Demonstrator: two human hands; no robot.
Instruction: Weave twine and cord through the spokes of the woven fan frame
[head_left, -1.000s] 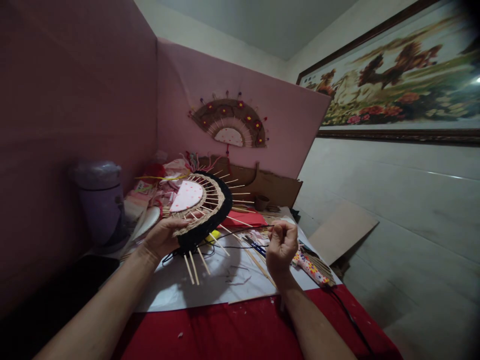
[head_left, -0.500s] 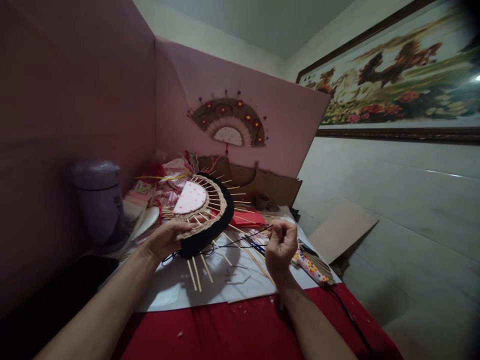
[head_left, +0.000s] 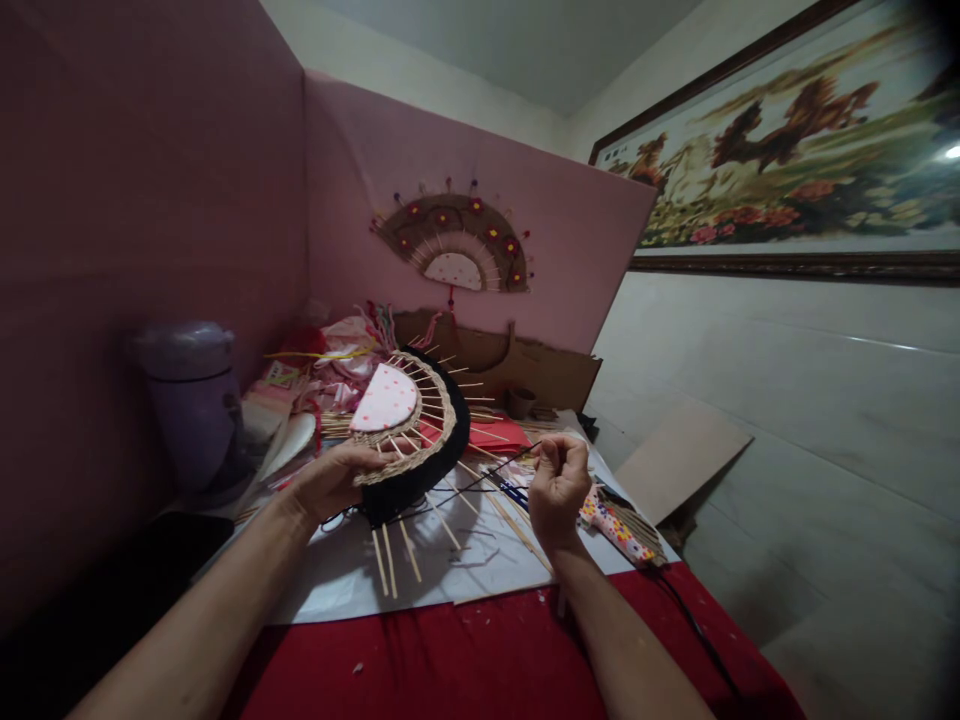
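Note:
A half-round woven fan (head_left: 435, 445) is raised over the table, its thin wooden sticks fanning outward past a black woven band and a tan twine band. Its centre is a white half-disc with red dots (head_left: 384, 398). My left hand (head_left: 341, 475) grips the fan's lower left edge, some fingers hidden behind it. To the right, my right hand (head_left: 561, 485) is closed in a pinch on a black cord (head_left: 499, 470), which stretches from the fan's black band to my fingertips.
White paper (head_left: 360, 580) covers part of a red tablecloth (head_left: 420, 660). A patterned hot glue gun (head_left: 619, 525) lies at the right. Pink bags (head_left: 349, 375), a purple container (head_left: 193, 410) and torn cardboard (head_left: 555, 375) stand behind. A finished fan (head_left: 454, 240) hangs on the pink panel.
The fan has tilted slightly in my left hand, its lower sticks now reaching a little lower. My right hand keeps its pinch on the cord, almost unmoved.

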